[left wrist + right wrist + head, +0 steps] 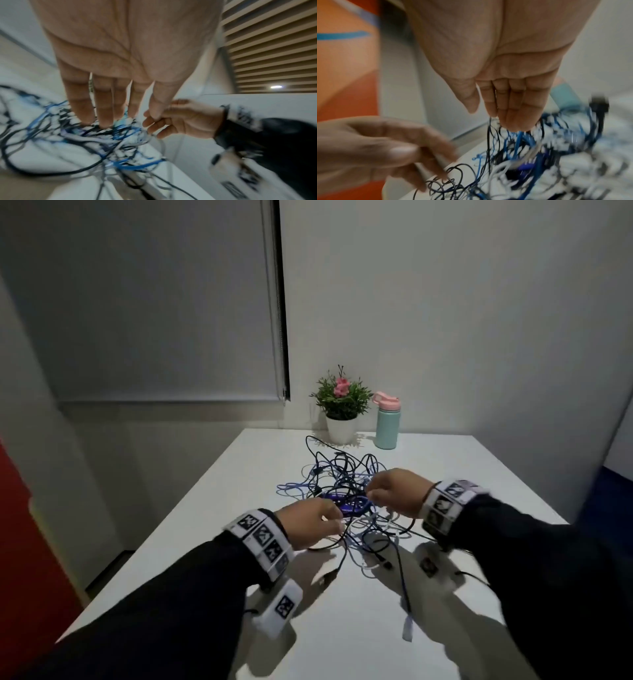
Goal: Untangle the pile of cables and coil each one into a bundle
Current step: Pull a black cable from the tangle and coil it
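Observation:
A tangled pile of cables (342, 484), black, blue and white, lies in the middle of the white table (479, 474). Both hands are at its near side. My left hand (337, 523) reaches into the pile's left front, and its fingers (426, 152) pinch a white cable (426, 170). My right hand (371, 491) is over the pile's right side with fingers pointing down, and a thin black cable (488, 135) hangs from its fingertips (513, 124). In the left wrist view my left fingertips (96, 121) sink among the cables (120, 135). Both wrist views are blurred.
A potted plant (342, 405) with a pink flower and a teal bottle (387, 422) with a pink lid stand at the table's far edge against the wall. A loose blue cable with a white end (407, 628) trails toward the front edge.

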The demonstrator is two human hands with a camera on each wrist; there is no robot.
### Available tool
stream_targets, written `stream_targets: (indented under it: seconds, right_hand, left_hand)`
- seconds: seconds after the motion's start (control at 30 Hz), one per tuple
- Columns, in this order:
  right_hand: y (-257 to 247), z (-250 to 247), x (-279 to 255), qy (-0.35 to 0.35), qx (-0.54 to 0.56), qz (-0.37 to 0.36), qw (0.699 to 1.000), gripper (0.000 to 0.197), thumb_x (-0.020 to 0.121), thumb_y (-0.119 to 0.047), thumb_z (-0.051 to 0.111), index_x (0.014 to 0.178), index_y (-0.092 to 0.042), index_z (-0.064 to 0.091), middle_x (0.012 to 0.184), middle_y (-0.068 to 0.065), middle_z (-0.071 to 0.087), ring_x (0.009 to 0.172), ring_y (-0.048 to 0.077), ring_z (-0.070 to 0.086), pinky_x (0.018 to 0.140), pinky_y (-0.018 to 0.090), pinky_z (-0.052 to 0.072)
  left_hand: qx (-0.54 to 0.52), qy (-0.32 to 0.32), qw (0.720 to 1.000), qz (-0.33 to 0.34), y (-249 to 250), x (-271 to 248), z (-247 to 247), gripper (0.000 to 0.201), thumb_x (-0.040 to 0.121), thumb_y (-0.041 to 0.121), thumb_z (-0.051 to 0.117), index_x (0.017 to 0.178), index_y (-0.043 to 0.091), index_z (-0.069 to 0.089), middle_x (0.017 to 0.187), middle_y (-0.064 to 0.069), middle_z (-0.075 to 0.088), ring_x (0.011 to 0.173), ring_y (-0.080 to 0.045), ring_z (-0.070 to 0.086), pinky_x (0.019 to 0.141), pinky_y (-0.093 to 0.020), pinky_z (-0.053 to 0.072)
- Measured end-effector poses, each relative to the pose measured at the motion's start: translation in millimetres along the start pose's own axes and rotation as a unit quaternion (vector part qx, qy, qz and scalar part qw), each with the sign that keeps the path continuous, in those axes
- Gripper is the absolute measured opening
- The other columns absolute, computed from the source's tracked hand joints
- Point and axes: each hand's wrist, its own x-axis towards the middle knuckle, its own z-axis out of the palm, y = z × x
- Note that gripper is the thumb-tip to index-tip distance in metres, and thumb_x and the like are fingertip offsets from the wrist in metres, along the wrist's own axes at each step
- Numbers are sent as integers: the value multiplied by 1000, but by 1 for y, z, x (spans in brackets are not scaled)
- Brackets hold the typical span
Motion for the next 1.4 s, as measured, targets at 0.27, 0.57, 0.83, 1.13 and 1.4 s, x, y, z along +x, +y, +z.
stream_targets:
  seconds: [0.27, 0.57, 0.83, 1.13, 1.4]
  right_hand:
    - [-12, 39, 57, 18, 327, 91, 941, 17, 93, -18, 62, 78, -14, 66, 68, 6, 59, 50, 15, 53, 60, 38, 50]
    - [-68, -96, -28, 26, 550, -195, 812, 28, 102, -31, 49, 106, -10, 67, 61, -3, 25, 49, 9, 22, 41, 17, 25]
    - [-63, -152, -83, 183, 576, -259, 754, 28, 103, -28, 46, 95, -14, 68, 60, -4, 22, 51, 12, 14, 44, 20, 17]
    - [36, -160, -89, 434, 187, -47, 880, 27, 99, -39, 53, 90, -22, 73, 58, -17, 57, 54, 4, 47, 57, 21, 35]
    - [64, -126, -60, 209, 11, 88, 974, 24, 100, -22, 52, 114, -11, 68, 115, 17, 66, 108, 32, 60, 91, 34, 44]
  left_hand:
    - [-101, 108, 989, -13, -11, 18, 8, 27, 90, 10, 67, 116, 14, 62, 112, 0, 66, 108, -20, 61, 98, -31, 48]
    - [-156, 294, 933, 138, 36, 17, -51, 63, 80, 43, 81, 124, 21, 43, 133, 0, 55, 121, -13, 53, 100, -26, 43]
    - [-311, 217, 919, 108, 49, 8, -52, 23, 104, 18, 51, 94, 1, 62, 77, -6, 66, 63, -7, 68, 63, -19, 53]
    - [-446, 297, 843, -46, -13, -7, -77, 34, 107, 24, 45, 80, 12, 61, 52, 3, 51, 53, -12, 50, 59, -27, 51]
    - [-575, 302, 760, 13, 18, -24, -90, 30, 97, 23, 59, 68, 19, 52, 54, 6, 44, 36, -7, 30, 37, -17, 31]
